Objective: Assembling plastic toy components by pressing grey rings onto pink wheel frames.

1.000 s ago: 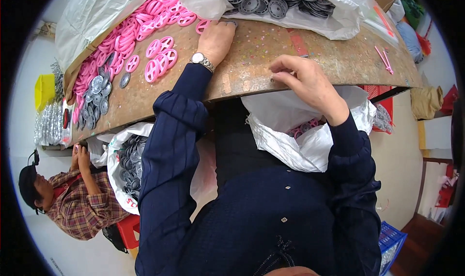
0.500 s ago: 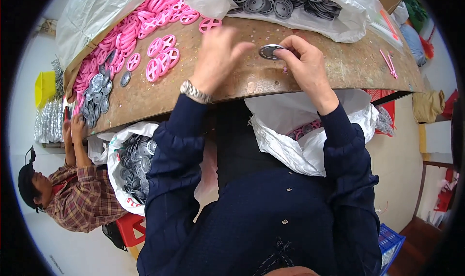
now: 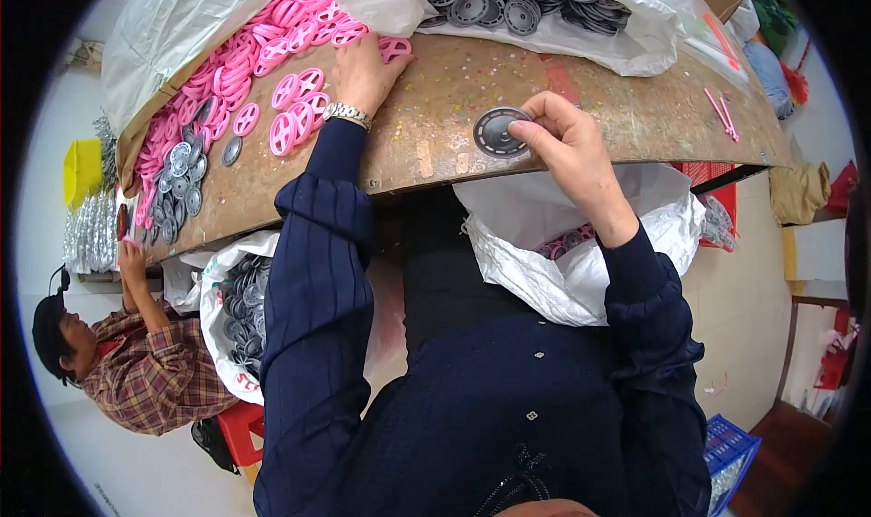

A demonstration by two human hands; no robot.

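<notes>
My right hand (image 3: 573,145) pinches a dark grey plastic wheel disc (image 3: 496,136) by its edge, with the thumb on top. The disc is held over the table's near edge, its slotted face turned up. At the front of the pink wheel rings, my left hand (image 3: 366,77) reaches forward, fingers and thumb apart. A pink ring with crossed spokes (image 3: 394,48) lies beside its thumb; whether the fingertips touch the rings is hard to see. Several more pink rings (image 3: 295,118) lie left of the wrist.
Grey discs (image 3: 494,7) fill a white bag at the back. Pink rings (image 3: 227,77) are heaped at the left, beside a pile of grey discs (image 3: 179,181). White sacks (image 3: 535,277) hang below the table (image 3: 435,100). Another person (image 3: 145,354) works at the far left.
My left hand has moved forward and left to the pink rings. My right hand has come slightly nearer, and the grey disc has tilted so its face shows.
</notes>
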